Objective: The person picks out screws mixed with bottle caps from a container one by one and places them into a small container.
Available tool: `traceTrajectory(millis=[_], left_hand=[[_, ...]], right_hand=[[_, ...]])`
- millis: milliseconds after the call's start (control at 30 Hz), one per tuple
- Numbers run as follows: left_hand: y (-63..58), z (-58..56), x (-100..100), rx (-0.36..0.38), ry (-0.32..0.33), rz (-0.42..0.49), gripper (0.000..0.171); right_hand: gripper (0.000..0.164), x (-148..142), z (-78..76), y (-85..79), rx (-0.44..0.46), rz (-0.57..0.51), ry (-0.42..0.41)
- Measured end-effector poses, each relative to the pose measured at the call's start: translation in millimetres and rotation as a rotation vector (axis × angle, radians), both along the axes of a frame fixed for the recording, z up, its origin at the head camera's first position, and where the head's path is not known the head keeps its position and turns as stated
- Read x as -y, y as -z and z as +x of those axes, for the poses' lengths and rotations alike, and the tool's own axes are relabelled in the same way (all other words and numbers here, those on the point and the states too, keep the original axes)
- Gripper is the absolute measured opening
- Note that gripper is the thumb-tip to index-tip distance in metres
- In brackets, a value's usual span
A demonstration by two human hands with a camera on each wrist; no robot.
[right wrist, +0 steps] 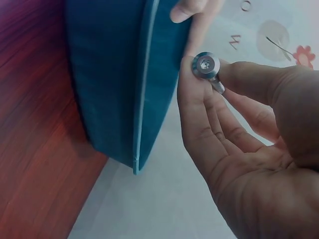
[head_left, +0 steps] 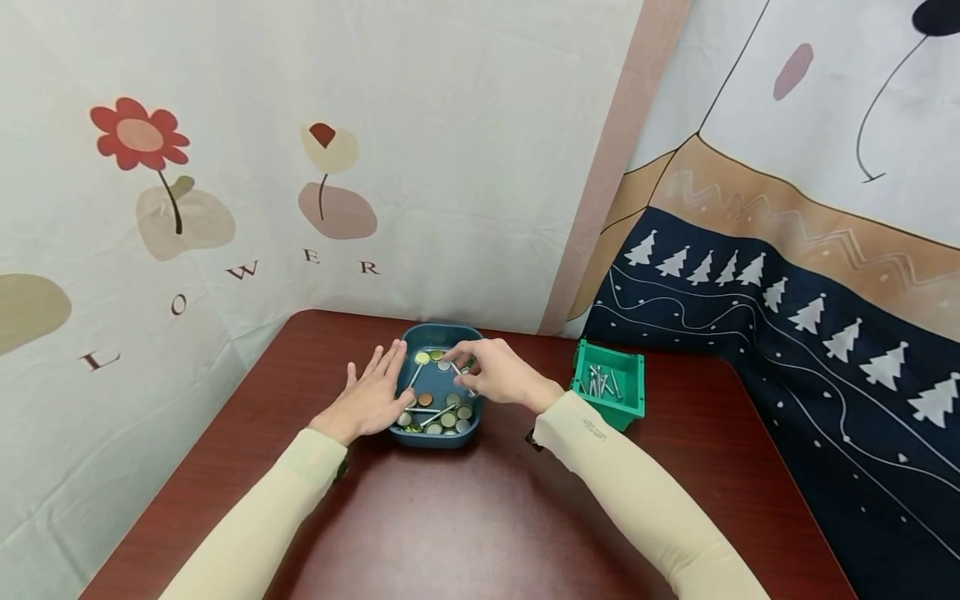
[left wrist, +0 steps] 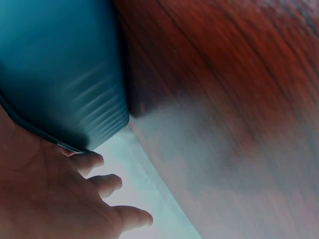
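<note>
On my feed the two hands are well apart from each other. Right hand (head_left: pixel 498 373) has a metal bolt (right wrist: pixel 205 64) pinched between thumb and finger, round recessed head toward the wrist cam; I can't make out the recess shape. Head view puts that bolt over the right part of the blue tray (head_left: pixel 431 441). Left hand (head_left: pixel 367 396) lies along the tray's left rim, fingers straight and a bit spread, thumb reaching toward the inside; I see nothing gripped in it. Inside the tray: coins (head_left: pixel 451 419), gold, silver and one coppery, bunched at the near end with a few more at the far end, plus loose bolts (head_left: pixel 438 416) lying among and beside them. Right of the tray, well apart, I've got a green bin (head_left: pixel 624 412) holding a heap of screws (head_left: pixel 600 381). Both containers sit on a glossy red-brown table (head_left: pixel 420 517). Behind: a pale curtain (head_left: pixel 480 167) with printed flowers and letters; off right, a navy one (head_left: pixel 697 333) with white trees.
</note>
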State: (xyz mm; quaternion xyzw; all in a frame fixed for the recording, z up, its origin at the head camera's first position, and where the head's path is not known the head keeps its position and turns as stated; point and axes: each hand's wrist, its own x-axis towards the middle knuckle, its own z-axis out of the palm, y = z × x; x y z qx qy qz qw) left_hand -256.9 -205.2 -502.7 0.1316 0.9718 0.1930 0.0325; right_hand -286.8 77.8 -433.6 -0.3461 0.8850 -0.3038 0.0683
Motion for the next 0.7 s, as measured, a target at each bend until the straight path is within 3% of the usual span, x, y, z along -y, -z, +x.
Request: traceTrajectory(millis=[700], left_hand=[[0.8, 1.6, -1.3, -0.012, -0.008, -0.009, 0.092]], right_hand=[[0.041, -45.0, 9.0, 9.4, 0.066, -0.206, 0.181]])
